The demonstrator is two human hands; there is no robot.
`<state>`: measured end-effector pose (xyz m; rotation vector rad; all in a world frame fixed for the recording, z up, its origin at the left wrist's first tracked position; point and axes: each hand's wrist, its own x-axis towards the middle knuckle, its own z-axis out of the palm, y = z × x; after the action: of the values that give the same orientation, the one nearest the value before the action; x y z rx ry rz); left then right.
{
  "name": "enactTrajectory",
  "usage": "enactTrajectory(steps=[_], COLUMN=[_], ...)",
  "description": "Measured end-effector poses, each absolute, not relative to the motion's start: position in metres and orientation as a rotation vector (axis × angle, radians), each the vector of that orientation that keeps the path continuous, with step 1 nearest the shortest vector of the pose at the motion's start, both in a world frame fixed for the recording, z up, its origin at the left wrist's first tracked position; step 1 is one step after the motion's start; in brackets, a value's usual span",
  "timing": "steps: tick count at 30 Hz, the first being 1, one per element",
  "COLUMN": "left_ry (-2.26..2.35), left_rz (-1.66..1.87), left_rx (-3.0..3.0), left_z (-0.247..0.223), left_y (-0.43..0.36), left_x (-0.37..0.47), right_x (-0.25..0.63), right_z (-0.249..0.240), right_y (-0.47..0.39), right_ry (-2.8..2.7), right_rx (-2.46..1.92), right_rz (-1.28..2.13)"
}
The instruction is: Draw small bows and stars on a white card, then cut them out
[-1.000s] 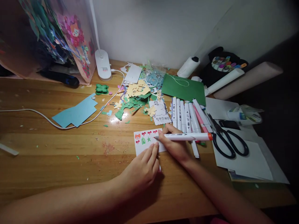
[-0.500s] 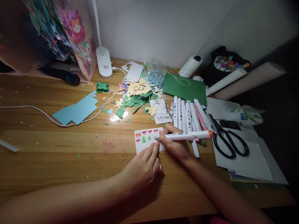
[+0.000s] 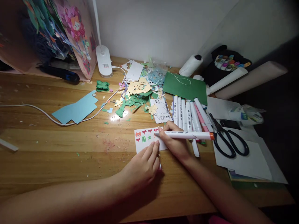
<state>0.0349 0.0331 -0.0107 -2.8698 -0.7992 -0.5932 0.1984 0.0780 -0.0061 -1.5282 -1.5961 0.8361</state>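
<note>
A small white paper card lies on the desk, bearing red bows, an orange animal face, a green house-like shape and a green star. My right hand grips a white marker with an orange end, its tip touching the card beside the star, where a small red-orange outline shows. Stretched fingers of my left hand press on the card's lower part; the thumb is mostly hidden. Something small, white and pink, peeks out beneath that hand, too covered to name.
Several white markers lie right of the card, near black-handled scissors on white sheets. Colourful paper scraps, a drawn-on paper and a green sheet sit behind. Blue paper and a lamp base are leftward.
The marker tip has shifted slightly, and the red-orange outline next to the star has grown. My left hand stays on the card.
</note>
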Motion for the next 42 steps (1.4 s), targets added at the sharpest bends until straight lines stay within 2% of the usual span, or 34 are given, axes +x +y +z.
enactTrajectory(steps=[42], left_ry=[-0.793], left_rz=[-0.545], left_rx=[-2.870], left_z=[-0.0130], left_y=[0.0314], left_x=[0.0331], right_x=[0.1999], right_z=[-0.0073], right_y=[0.0792], right_ry=[-1.596], right_rx=[-1.499], right_rz=[0.871])
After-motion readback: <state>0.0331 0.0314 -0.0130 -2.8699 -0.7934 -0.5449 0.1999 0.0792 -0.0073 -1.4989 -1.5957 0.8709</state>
